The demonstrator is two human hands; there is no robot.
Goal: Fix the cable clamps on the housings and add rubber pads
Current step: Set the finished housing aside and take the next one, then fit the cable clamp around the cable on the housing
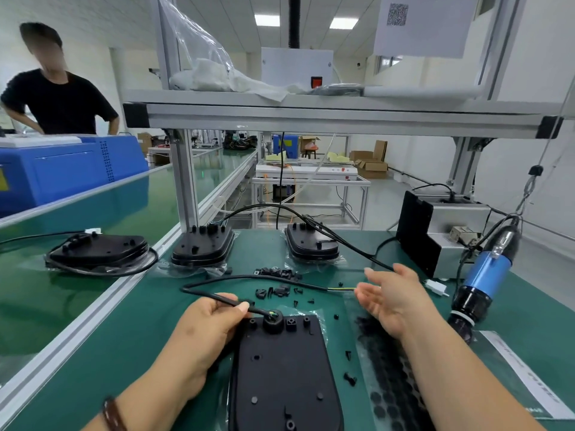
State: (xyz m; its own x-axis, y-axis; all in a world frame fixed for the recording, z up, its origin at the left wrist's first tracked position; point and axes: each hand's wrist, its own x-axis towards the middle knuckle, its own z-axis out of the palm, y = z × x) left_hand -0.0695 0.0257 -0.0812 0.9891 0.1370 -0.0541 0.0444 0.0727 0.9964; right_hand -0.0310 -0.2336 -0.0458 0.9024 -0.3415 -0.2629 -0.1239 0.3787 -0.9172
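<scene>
Centrally, the left hand [207,325] fingers pinch the black cable [264,277] beside the housing [281,362] at lower centre; loose cable clamps [277,283] lie just above; the right hand [395,298], open and empty, hovers nearer them.

Bright overhead light, wide-angle edge distortion

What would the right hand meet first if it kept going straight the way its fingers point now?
Probably the black cable running off the far housing; the right hand is open, fingers aimed up-left toward it. Depth is unclear, so it might pass above it.
</scene>
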